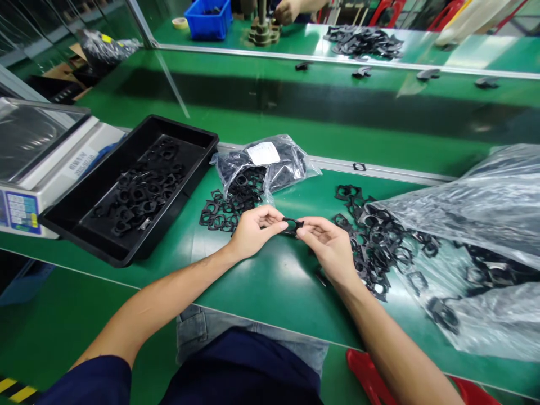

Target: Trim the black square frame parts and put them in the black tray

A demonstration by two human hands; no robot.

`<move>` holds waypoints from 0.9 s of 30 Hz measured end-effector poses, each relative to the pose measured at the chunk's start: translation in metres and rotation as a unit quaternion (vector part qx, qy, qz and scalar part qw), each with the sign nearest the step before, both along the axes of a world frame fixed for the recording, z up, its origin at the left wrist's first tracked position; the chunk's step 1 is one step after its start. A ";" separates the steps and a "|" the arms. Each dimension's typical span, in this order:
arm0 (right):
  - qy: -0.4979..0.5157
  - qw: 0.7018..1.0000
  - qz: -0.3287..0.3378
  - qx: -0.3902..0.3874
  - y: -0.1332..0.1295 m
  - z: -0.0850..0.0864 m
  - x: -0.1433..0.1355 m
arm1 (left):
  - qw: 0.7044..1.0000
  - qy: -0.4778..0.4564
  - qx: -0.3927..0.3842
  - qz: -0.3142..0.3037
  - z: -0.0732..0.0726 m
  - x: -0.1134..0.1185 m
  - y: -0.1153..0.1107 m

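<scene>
Between my two hands is a small black plastic frame with a round hole (291, 231), raised just over the green table. My left hand (256, 229) pinches its left end with thumb and fingers. At its right end, my right hand (331, 243) grips it the same way. Close behind my left hand lies a pile of similar black frames (219, 212), partly under a clear plastic bag (287, 160) with a white label. To the right of my right hand spreads another heap of black frames (375, 247).
A black tray (185, 198) with more frames stands at left, beside a weighing scale (63, 163). A large clear bag (472, 202) spills frames at right. Across the metal rail are a blue bin (208, 22), a black parts pile (363, 42) and another person's hand (288, 10).
</scene>
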State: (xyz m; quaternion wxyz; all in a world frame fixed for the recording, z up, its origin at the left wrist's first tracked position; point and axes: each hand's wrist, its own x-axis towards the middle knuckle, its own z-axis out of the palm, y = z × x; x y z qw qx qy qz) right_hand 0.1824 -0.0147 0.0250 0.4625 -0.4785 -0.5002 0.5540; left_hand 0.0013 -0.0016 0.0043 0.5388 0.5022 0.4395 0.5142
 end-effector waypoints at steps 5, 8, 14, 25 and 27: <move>0.015 1.000 -0.010 0.000 0.001 -0.001 0.001 | 0.999 -0.024 -0.015 -0.018 0.002 0.000 0.001; -0.001 1.000 -0.012 0.012 0.000 -0.002 0.000 | 0.998 -0.040 -0.037 -0.029 0.001 -0.001 0.003; -0.035 0.997 -0.012 0.069 -0.002 -0.002 0.000 | 0.988 -0.103 -0.101 -0.060 0.001 0.000 0.003; -0.036 0.998 -0.018 0.048 0.000 -0.002 0.004 | 0.986 -0.045 -0.096 -0.129 -0.001 -0.006 0.004; -0.036 0.998 -0.023 0.043 0.000 -0.001 0.004 | 0.986 -0.031 -0.087 -0.142 -0.001 -0.007 0.005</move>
